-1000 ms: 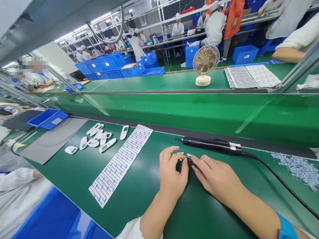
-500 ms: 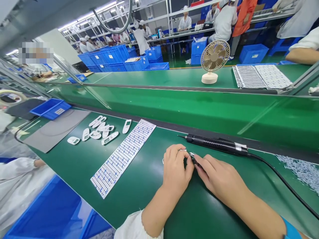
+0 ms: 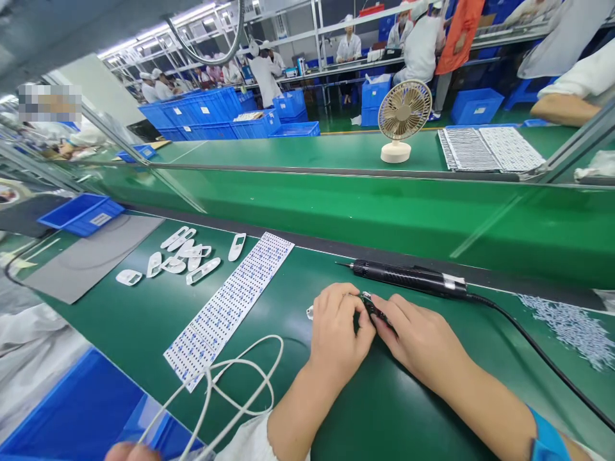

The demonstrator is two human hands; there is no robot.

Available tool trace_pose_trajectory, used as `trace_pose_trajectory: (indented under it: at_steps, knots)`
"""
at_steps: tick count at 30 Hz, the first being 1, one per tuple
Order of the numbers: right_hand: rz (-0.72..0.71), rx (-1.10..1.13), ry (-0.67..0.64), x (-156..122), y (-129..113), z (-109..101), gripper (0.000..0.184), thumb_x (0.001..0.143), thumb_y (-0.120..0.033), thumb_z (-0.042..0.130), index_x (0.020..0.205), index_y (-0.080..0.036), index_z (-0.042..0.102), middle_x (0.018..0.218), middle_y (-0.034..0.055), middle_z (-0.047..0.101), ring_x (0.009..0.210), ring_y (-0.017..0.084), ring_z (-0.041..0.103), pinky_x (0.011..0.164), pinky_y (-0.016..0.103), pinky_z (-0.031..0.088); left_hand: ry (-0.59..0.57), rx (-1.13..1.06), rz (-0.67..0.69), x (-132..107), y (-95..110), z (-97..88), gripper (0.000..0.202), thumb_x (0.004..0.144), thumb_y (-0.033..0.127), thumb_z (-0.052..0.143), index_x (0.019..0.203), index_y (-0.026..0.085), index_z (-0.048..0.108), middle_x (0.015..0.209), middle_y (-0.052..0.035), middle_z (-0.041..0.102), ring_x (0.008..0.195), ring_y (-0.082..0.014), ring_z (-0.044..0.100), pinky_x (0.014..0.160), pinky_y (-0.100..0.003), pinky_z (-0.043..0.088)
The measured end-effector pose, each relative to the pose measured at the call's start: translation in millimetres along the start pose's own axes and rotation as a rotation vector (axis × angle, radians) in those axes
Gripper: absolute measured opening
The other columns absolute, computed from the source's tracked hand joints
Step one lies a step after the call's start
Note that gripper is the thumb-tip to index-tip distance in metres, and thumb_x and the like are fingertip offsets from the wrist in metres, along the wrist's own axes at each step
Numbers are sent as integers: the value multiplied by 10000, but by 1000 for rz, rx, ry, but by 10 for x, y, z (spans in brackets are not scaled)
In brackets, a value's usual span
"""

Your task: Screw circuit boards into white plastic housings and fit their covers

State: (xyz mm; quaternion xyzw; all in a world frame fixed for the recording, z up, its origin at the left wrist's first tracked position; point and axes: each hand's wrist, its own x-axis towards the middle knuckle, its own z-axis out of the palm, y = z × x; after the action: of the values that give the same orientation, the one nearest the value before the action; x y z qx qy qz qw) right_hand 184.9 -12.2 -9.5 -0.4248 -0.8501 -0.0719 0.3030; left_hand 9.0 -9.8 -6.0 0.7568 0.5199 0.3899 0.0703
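My left hand [image 3: 339,333] and my right hand [image 3: 416,326] meet over the green bench, fingertips pinched together. Between them is a small dark part [image 3: 369,303] with a silvery end, mostly covered by my fingers. A small white piece [image 3: 310,312] pokes out beside my left hand, the rest of it hidden. Just beyond my hands lies a black electric screwdriver [image 3: 408,278], its bit pointing left. A sheet of blue-and-white labels [image 3: 230,307] lies to the left, with several white plastic shells [image 3: 204,271] past it.
At the lower left another person's hand [image 3: 132,452] holds a looped white cable [image 3: 240,378] over the bench edge. A pile of thin pale-blue pieces [image 3: 567,326] lies at right. A grey mat [image 3: 91,259], a blue bin [image 3: 84,214] and a fan [image 3: 403,118] stand farther off.
The other person's hand and the white cable have come into view at the lower left. The view has shifted slightly; my hands still pinch the dark part, and the white piece shows more.
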Motion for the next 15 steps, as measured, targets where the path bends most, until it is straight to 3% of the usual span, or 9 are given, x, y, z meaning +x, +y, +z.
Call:
trace_pose_trajectory:
  at_steps: [5,15]
  knots:
    - [-13,-9,27,22,2,-26,241,1070,-167,443,1238,-81,593,774,18,572,594,156,540,557,305,397,42,-3,-52,18,-16,-39,113,906,123,597,970,206,639,1112,-84,619,1137,-260,566,965,-438,448]
    - [-56,-21,-4,26,-42,-59,233,1038,-97,446,1203,-93,610,744,20,576,581,160,524,537,320,385,11,2,-68,15,-1,-9,111,906,111,566,897,210,617,1119,-81,622,1114,-255,571,938,-429,471]
